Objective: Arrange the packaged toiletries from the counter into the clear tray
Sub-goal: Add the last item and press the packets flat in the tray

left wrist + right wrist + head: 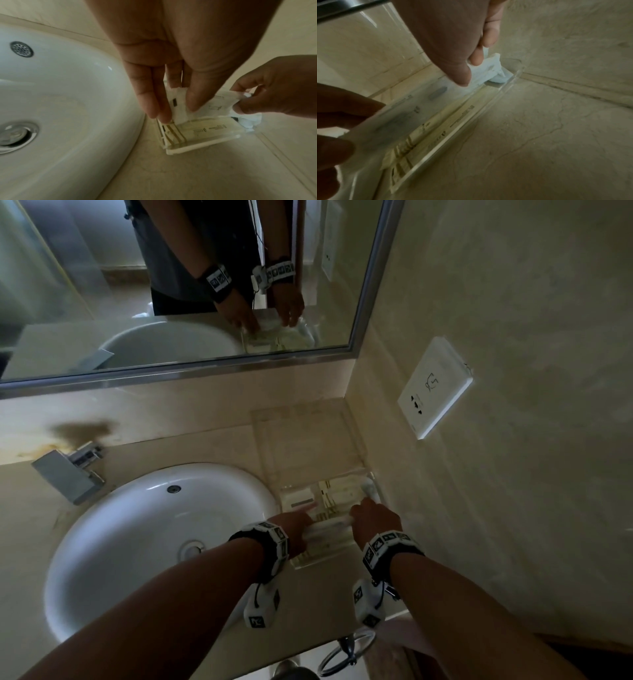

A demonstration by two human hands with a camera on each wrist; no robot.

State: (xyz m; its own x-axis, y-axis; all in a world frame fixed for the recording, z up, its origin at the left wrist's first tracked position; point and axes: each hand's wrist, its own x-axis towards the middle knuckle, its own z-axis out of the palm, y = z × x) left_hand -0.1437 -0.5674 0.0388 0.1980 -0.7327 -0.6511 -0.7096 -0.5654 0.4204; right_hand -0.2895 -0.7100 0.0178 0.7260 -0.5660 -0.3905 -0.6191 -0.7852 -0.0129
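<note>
A clear tray (322, 559) stands on the counter in the corner, right of the sink. Beige packets (205, 128) lie flat inside it, also visible along the near wall (436, 124). Both hands hold one long white packet (330, 525) just above the tray. My left hand (178, 108) pinches its left end between thumb and fingers. My right hand (471, 70) pinches its right end. The white packet (211, 104) hangs tilted over the beige ones, its lower edge near them. A crumpled white wrapper (248, 120) sits at the tray's right end (498, 77).
The white sink (154, 535) lies close to the tray's left, with a steel faucet (68, 474) behind it. The side wall with a socket plate (435, 388) hems in the right. A mirror (171, 285) hangs behind. Below the counter edge hangs a towel ring (346, 652).
</note>
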